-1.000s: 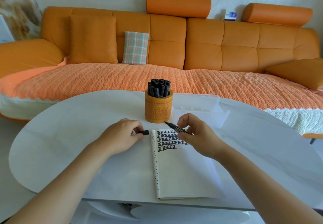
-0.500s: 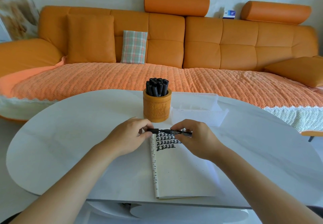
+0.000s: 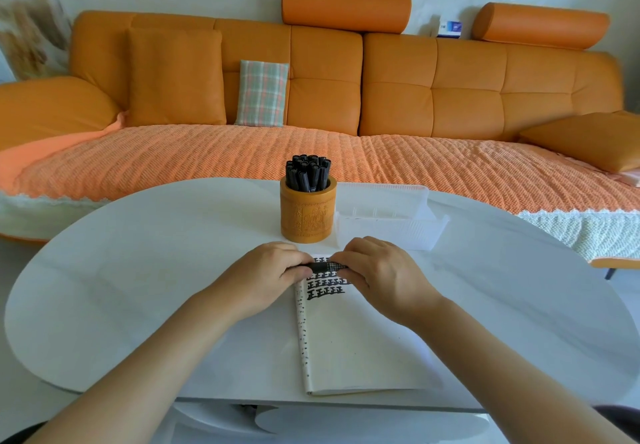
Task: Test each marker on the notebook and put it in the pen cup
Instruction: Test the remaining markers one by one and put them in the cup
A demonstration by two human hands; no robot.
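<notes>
A black marker (image 3: 327, 266) lies level between both hands, just above the top of the open notebook (image 3: 360, 339). My left hand (image 3: 266, 275) grips its cap end and my right hand (image 3: 379, 275) grips its barrel; the hands nearly meet. Rows of black test marks (image 3: 325, 286) cover the page's upper left, partly hidden by my fingers. The orange pen cup (image 3: 308, 215) stands behind the hands, packed with several black markers (image 3: 307, 172).
A clear plastic tray (image 3: 388, 222) sits right of the cup on the white oval table (image 3: 138, 270). An orange sofa (image 3: 346, 97) with cushions runs along the far side.
The left hand brought the cap onto the marker's tip, and the two hands closed together. The marker turned from slanted to level.
</notes>
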